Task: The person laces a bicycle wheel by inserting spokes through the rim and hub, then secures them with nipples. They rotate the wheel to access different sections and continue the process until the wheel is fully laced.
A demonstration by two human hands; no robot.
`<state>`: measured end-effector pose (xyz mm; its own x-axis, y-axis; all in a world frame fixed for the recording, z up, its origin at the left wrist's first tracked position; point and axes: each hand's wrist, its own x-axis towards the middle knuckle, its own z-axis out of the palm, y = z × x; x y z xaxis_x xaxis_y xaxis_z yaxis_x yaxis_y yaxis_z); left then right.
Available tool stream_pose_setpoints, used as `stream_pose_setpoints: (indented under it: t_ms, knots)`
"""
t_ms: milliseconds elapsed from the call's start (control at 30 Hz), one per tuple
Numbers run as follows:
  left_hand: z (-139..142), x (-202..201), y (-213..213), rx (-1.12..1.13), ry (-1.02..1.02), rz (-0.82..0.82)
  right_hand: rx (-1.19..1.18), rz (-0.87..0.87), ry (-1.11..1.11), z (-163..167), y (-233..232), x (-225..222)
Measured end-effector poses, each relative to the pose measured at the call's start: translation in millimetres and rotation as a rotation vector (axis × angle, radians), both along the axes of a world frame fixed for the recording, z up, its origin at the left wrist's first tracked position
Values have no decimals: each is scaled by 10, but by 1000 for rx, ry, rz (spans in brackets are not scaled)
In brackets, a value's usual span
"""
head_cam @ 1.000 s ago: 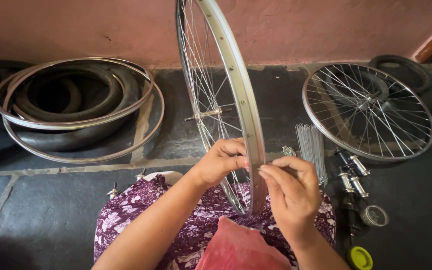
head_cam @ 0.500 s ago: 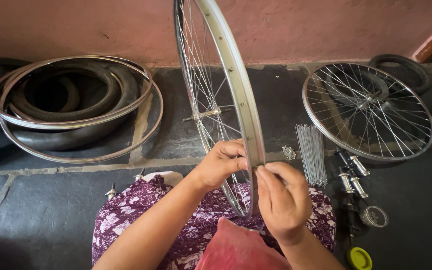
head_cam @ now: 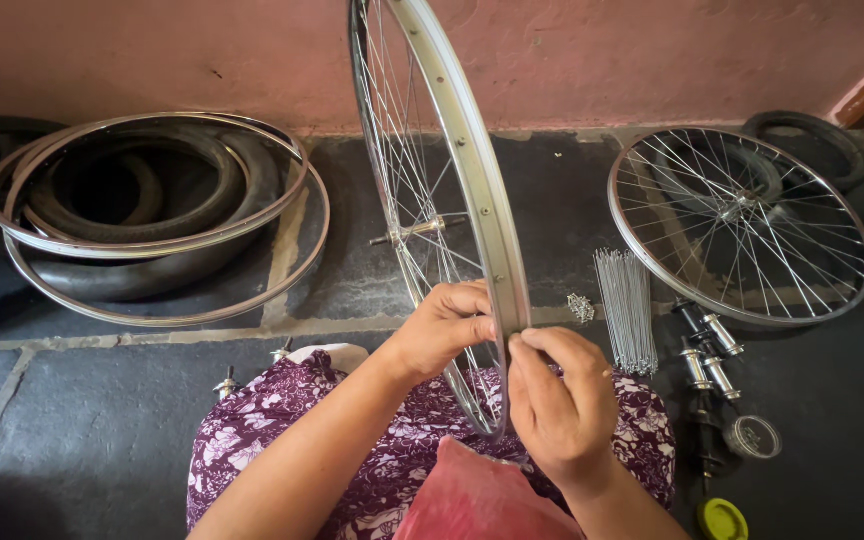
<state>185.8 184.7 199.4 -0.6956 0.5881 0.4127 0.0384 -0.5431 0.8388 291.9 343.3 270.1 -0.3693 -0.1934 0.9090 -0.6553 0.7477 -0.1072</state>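
A spoked bicycle wheel (head_cam: 457, 150) with a silver rim stands upright on edge over my lap, its hub axle near the middle. My left hand (head_cam: 442, 327) grips the near part of the rim from the left side. My right hand (head_cam: 560, 400) pinches the rim's outer edge with its fingertips, just right of the left hand. Whether a small part sits between those fingertips cannot be told. My lap is covered by purple flowered cloth (head_cam: 282, 440) with a pink cloth (head_cam: 482, 495) on top.
Bare rims and black tyres (head_cam: 142, 215) lie stacked at the left. A second spoked wheel (head_cam: 742, 225) lies flat at the right. A bundle of loose spokes (head_cam: 627, 305), spare hubs (head_cam: 707, 350), a small round tin (head_cam: 752, 437) and a yellow lid (head_cam: 722, 520) lie on the dark stone floor.
My right hand has shifted left and up, closing its fingertips onto the rim beside my left hand. The wheel stays upright in about the same place.
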Motion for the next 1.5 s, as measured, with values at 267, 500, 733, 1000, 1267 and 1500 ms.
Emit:
stream_pose_setpoints:
  t_ms: [267,500,733,1000,1267,1500]
  knots:
    - [20,-35,11,-12,-113,-104,21,-46,11,-35,-8,44]
    - [57,18,18,-80,238,64,-14,-70,8,-157,-53,35]
    - [29,28,-38,-48,15,-23,-116,-35,-76,-291,-62,40]
    - [148,43,-40,-101,200,17,-536,310,-295,-690,-100,161]
    - [162,42,-38,-112,210,34,-641,519,-394,-999,-198,209]
    - [185,29,-64,-83,-25,-86,-632,500,-399,-1077,-184,215]
